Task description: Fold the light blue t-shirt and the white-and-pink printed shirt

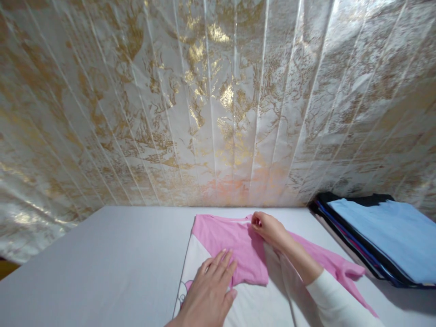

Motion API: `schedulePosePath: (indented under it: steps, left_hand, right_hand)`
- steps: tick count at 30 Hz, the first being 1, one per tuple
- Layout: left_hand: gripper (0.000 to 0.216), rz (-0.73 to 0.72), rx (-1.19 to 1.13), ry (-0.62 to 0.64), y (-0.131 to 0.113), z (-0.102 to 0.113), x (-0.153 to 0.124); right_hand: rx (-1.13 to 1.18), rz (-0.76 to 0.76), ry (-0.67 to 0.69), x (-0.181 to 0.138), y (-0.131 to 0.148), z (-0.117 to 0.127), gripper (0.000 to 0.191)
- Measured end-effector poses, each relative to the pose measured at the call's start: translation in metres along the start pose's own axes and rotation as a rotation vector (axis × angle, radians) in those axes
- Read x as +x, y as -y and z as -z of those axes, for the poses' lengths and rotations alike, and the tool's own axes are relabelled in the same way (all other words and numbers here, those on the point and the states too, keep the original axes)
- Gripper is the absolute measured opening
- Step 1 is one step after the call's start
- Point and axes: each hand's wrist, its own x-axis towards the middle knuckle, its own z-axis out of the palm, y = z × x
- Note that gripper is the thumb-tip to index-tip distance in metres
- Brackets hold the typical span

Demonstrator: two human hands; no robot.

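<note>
1. Shirt (228, 234), pink and white: bottom centre of frame, lying on the white table (112, 268).
2. Left hand (213, 284), bottom centre: palm down, open, fingers a bit apart, laid on the shirt where pink meets white; nothing gripped.
3. Right hand (270, 231), right of the left one: fingers curled in close together, touching the shirt's top edge; can't tell if cloth is pinched.
4. One pink sleeve (335, 261) runs out toward lower right of frame, partly behind the right forearm.
5. Print (183, 293), dark lines plus pink, at the shirt's left edge, part hidden by left hand.
6. Stack (371, 254) of folded clothes, right edge: light blue on top, mostly dark layers under.
7. Backdrop (207, 100), shiny, gold-patterned, creased: fills upper frame.
</note>
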Motion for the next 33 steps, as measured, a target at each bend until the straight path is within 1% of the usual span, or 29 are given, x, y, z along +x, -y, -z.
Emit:
schedulePosePath:
  steps: [3, 7, 9, 11, 13, 15, 17, 18, 21, 23, 29, 31, 33]
  left_hand:
    - [0.053, 0.023, 0.000, 0.040, -0.002, 0.000, 0.000]
    - [0.054, 0.040, -0.018, 0.069, -0.006, 0.004, -0.003]
    - [0.054, 0.029, -0.033, 0.093, -0.005, 0.007, -0.004]
    - [0.050, 0.001, -0.054, 0.090, 0.000, 0.010, -0.003]
    - [0.047, -0.008, -0.058, 0.046, 0.010, 0.013, 0.002]
    - [0.048, 0.037, -0.024, -0.015, 0.025, 0.014, 0.012]
    - [0.051, 0.119, 0.036, -0.051, 0.043, 0.014, 0.023]
    - [0.053, 0.158, 0.067, -0.052, 0.052, 0.013, 0.029]
    - [0.058, 0.228, 0.132, -0.032, 0.077, 0.011, 0.040]
    - [0.059, 0.242, 0.149, -0.030, 0.091, 0.011, 0.044]
    - [0.055, 0.285, 0.162, -0.031, 0.127, 0.018, 0.053]
    - [0.054, 0.285, 0.167, -0.028, 0.133, 0.021, 0.056]
    - [0.054, 0.288, 0.173, -0.031, 0.131, 0.025, 0.057]
  right_hand:
    - [0.017, 0.021, -0.012, 0.005, -0.002, 0.000, 0.005]
    - [-0.029, -0.018, -0.029, 0.004, -0.003, -0.002, 0.008]
    - [-0.058, -0.022, -0.044, 0.001, -0.001, -0.003, 0.013]
    - [-0.081, 0.003, -0.077, -0.006, 0.003, -0.004, 0.021]
    - [-0.083, 0.093, -0.133, -0.015, 0.012, -0.008, 0.032]
    - [-0.072, 0.219, -0.176, -0.028, 0.024, -0.018, 0.038]
    - [-0.087, 0.310, -0.154, -0.041, 0.037, -0.033, 0.044]
    - [-0.110, 0.322, -0.109, -0.047, 0.043, -0.041, 0.048]
    - [-0.195, 0.277, 0.055, -0.058, 0.055, -0.057, 0.061]
    - [-0.232, 0.237, 0.113, -0.060, 0.057, -0.059, 0.068]
    - [-0.279, 0.198, 0.134, -0.057, 0.055, -0.051, 0.070]
    - [-0.276, 0.199, 0.129, -0.057, 0.055, -0.052, 0.071]
    - [-0.266, 0.209, 0.124, -0.057, 0.055, -0.055, 0.071]
